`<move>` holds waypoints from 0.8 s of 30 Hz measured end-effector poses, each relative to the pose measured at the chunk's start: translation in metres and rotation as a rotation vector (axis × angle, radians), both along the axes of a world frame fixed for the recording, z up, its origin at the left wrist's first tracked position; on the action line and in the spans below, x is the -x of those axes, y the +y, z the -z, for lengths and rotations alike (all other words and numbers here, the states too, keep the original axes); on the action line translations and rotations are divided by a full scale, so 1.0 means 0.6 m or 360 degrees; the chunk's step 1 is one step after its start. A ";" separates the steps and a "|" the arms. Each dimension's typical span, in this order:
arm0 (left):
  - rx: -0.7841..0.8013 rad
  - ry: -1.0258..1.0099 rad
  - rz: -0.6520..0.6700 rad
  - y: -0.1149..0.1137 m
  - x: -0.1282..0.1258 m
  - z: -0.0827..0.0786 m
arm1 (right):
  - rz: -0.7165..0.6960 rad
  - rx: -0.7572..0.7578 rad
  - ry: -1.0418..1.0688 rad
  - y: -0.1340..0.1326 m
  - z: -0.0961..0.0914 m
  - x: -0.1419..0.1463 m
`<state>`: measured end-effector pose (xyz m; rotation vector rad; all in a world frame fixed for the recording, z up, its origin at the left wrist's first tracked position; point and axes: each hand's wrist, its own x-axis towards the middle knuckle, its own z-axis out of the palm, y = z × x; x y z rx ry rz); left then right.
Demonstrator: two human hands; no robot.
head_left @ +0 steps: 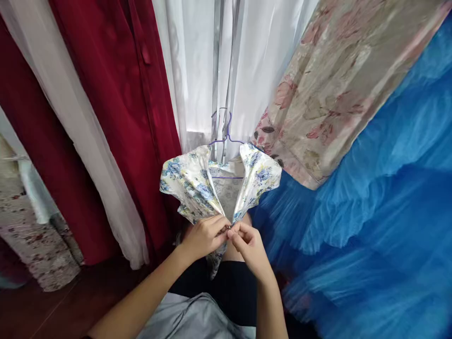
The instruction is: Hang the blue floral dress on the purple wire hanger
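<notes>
i see, through the head camera, a white short-sleeved garment printed with blue flowers on a thin purple hanger, its neckline a deep v in front of the person's lap. the left hand has its thumb and fingers drawn narrowly together on the garment's front edge at the bottom of the v. the right hand meets it there, thumb and forefinger pinching the opposite edge; whether the two hands' fingertips touch, i cannot tell. behind the hanger i have sheer white cloth with long grey ribbons; dark red fabric hangs to the left, bright blue layered tulle to the right.
</notes>
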<state>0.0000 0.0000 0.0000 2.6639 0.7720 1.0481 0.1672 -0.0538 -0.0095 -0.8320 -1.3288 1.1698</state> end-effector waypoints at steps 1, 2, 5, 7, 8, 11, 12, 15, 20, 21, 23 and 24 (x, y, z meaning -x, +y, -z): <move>0.0001 -0.0009 0.0031 0.002 0.005 0.000 | 0.0048 -0.0009 0.0014 0.006 0.006 -0.002; -0.0005 -0.0021 0.0058 0.004 0.009 0.001 | 0.0092 -0.0017 0.0016 0.011 0.012 -0.004; -0.0076 -0.0083 0.0119 0.009 0.018 0.002 | 0.0213 -0.0043 -0.0065 0.024 0.029 -0.003; -0.0164 -0.0134 0.0138 0.012 0.020 0.000 | 0.0253 -0.0060 -0.0175 0.030 0.037 0.002; -0.0207 -0.0140 0.0145 0.013 0.020 -0.003 | 0.0259 -0.0070 -0.0213 0.032 0.039 0.006; -0.0282 -0.0095 0.0163 0.019 0.018 -0.023 | 0.0310 -0.0137 -0.0209 0.033 0.040 0.019; -0.0278 -0.0103 0.0159 0.023 0.017 -0.034 | 0.0336 -0.0158 -0.0184 0.033 0.039 0.023; -0.0236 -0.0283 0.0076 0.048 0.011 -0.079 | 0.0374 -0.0159 -0.0155 0.031 0.038 0.033; -0.0380 -0.0615 -0.0186 0.141 -0.006 -0.192 | 0.0251 -0.0080 -0.0233 0.021 0.035 0.042; -0.0416 -0.0654 -0.0219 0.161 -0.009 -0.214 | 0.0209 -0.0060 -0.0252 0.019 0.035 0.042; -0.0457 -0.0768 -0.0287 0.192 -0.015 -0.251 | 0.0101 0.0006 -0.0272 0.017 0.038 0.039; -0.0478 -0.0832 -0.0312 0.200 -0.017 -0.264 | 0.0049 0.0049 -0.0271 0.017 0.041 0.034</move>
